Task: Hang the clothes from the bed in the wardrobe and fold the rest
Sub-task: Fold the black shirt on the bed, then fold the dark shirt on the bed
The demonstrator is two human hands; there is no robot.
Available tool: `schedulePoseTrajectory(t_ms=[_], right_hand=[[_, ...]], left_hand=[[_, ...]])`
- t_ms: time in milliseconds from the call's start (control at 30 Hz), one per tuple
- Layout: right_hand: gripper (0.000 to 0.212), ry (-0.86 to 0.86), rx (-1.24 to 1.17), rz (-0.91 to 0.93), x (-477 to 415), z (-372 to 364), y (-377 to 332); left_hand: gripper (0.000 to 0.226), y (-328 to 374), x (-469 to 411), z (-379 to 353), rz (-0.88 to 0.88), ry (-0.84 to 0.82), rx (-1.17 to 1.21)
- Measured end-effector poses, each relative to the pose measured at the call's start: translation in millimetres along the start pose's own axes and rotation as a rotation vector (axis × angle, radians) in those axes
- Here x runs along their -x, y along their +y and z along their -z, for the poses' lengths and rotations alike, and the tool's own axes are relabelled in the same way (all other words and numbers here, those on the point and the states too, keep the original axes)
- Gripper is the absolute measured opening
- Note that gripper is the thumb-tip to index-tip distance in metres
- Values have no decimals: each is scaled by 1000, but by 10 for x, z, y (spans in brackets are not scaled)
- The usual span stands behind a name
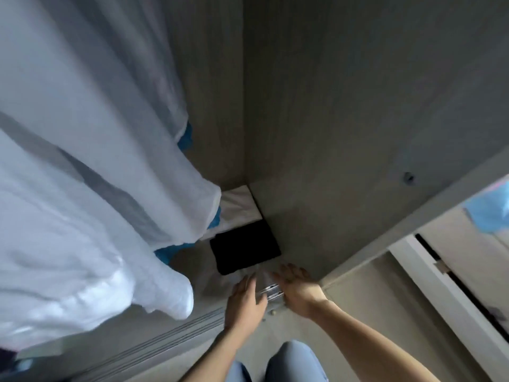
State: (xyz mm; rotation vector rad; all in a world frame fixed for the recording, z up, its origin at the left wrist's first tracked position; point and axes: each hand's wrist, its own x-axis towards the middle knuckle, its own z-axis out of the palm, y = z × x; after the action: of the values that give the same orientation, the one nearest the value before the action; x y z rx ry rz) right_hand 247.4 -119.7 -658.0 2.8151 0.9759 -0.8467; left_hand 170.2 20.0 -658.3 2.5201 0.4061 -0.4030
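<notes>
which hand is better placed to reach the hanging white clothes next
Left, probably. The left hand is on the side nearest the hanging white clothes. The right hand is farther off, by the wardrobe's right wall, beyond the folded striped piece between the hands.

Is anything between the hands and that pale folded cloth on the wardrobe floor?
Nothing visible. The left hand and right hand flank the pale folded cloth; the black folded cloth lies behind it, hanging white clothes off left.
</notes>
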Motion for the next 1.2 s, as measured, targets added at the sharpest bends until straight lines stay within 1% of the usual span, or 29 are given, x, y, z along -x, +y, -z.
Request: schedulePoseTrajectory(t_ms=[67, 100, 167, 267, 367, 500, 700, 867, 1000, 1133, 1167, 1200], right_hand=[[63, -2, -49, -4, 513, 353, -40], [63, 3, -67, -4, 762, 528, -48], [63, -2, -96, -49, 1223, 820, -130], [62, 21, -134, -201, 1913, 1240, -146], [62, 75, -177, -346, 2455, 1543, -156], [61, 145, -229, -549, 3199, 1862, -310], [62, 313, -279, -688, 3878, 2198, -489], [57, 492, -303, -794, 4539, 2307, -531], [53, 646, -349, -928, 5366, 2106, -669], [47, 797, -471, -1158, 6390, 1557, -1010], [46, 820, -507, -1249, 6735, 1333, -1168], [44, 837, -533, -1307, 6850, 1242, -1224]], left_hand=[[51, 434, 362, 353, -4, 2, 92], [49, 619, 544, 525, -40, 1, 115], [47, 871, 904, 811, -80, -44, 96], [46, 1191, 1273, 1221, -178, -81, 44], [42, 1448, 1459, 1588, -270, -111, 45], [38, 1824, 1654, 2097, -446, -77, -5], [35, 2337, 1875, 2592, -647, -46, 3], [31, 2719, 2210, 2703, -817, -76, 68], [32, 3081, 2671, 2572, -983, -92, 85], [33, 3478, 3429, 2149, -1118, -206, 49], [34, 3576, 3751, 1938, -1161, -247, 53], [34, 3597, 3881, 1877, -1173, -274, 53]])
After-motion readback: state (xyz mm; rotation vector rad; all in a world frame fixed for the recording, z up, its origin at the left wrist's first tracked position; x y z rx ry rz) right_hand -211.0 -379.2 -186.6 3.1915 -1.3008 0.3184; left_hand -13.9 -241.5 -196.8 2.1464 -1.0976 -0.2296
